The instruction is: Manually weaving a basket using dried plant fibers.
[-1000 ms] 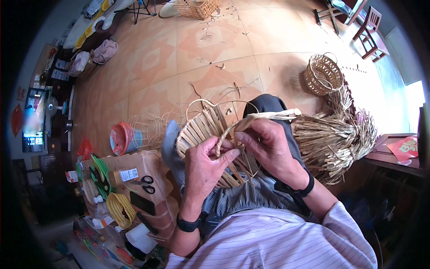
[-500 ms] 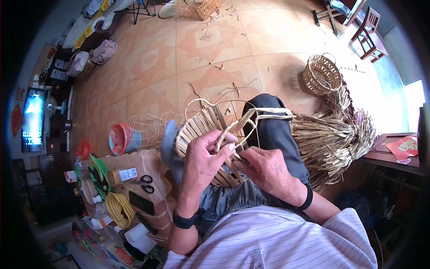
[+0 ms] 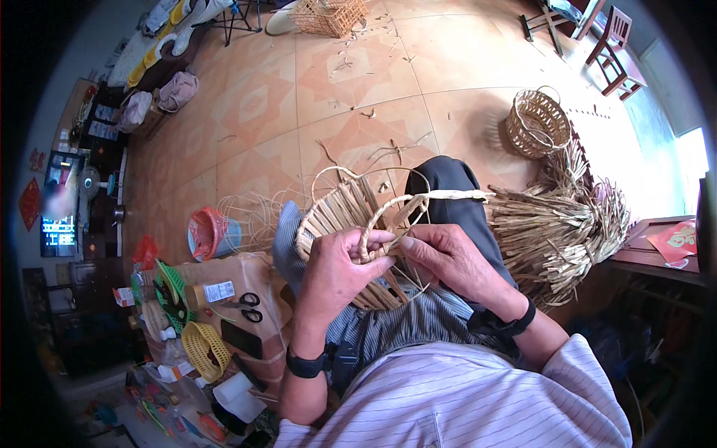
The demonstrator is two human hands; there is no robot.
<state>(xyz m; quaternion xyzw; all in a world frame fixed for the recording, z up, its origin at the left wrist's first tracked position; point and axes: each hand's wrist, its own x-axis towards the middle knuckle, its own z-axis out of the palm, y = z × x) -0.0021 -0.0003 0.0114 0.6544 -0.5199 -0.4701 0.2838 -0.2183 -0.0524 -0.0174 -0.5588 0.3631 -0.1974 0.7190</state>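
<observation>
A half-woven straw basket rests tilted in my lap, with a thin loop standing at its far rim. My left hand is closed around the twisted basket handle, thumb and fingers pinching its near end. Close beside it, my right hand is closed, thumb against the fingers, on a thin straw strand by the handle; its exact grip is partly hidden. From the handle's top a long straw strip runs right over my dark-covered knee.
A large bundle of dried straw lies at my right, with a finished round basket beyond it. To my left, a covered table holds scissors, a phone and a yellow plastic basket. A lined bucket stands behind it.
My right hand has lifted slightly and turned, its thumb now up beside the handle. The strips over my knee have drawn together into a narrower band. My left hand stays on the handle.
</observation>
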